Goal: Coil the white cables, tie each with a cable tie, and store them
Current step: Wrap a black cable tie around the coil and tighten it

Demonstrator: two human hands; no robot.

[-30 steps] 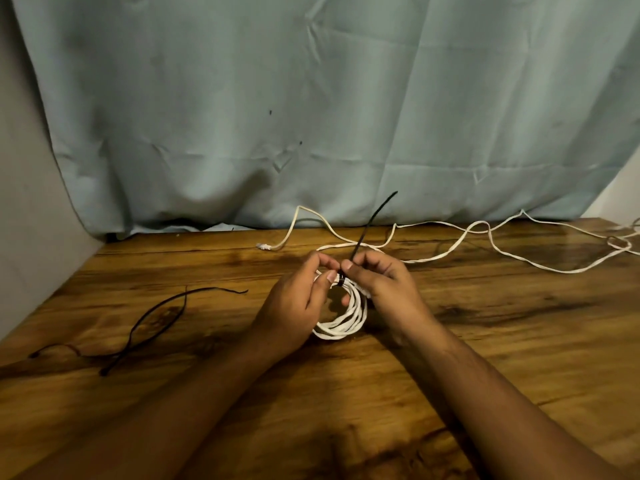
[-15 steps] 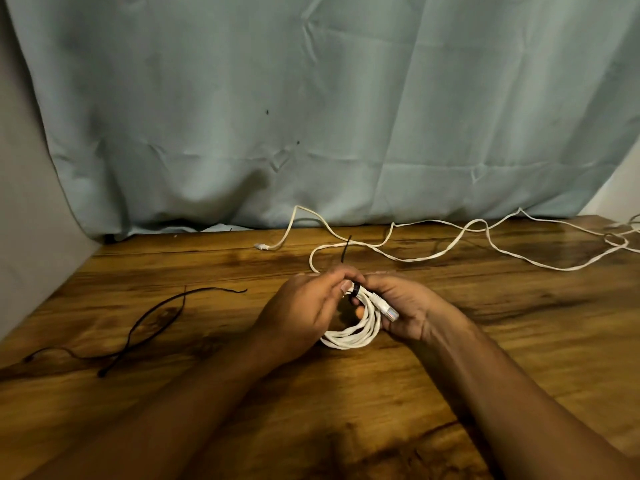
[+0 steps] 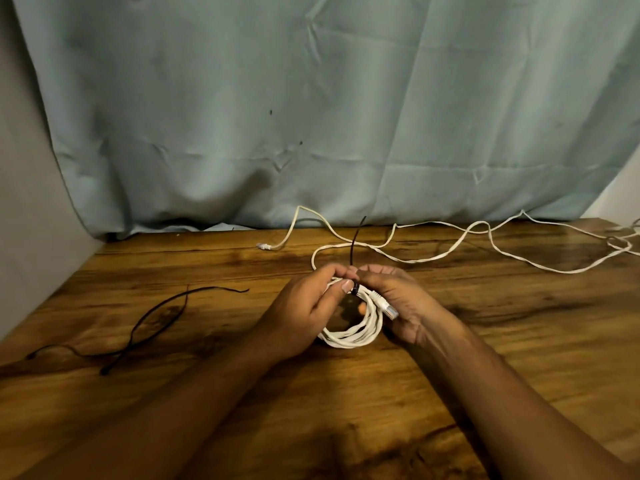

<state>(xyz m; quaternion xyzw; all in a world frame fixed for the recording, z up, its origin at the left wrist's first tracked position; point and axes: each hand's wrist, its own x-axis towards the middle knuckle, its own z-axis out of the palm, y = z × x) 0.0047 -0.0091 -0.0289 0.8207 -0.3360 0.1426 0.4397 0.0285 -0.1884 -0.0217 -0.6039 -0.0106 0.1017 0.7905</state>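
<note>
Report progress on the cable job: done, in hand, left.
Done: one coiled white cable. In hand: the left hand pinches the black cable tie round it, the right hand holds the coil. Left: coiling and tying the loose white cable behind, using the spare cable ties, then storing.

- No text, label, brand, number or sign legible anywhere.
- Nothing readable on the coiled white cable, the black cable tie, the wooden table or the curtain.
</note>
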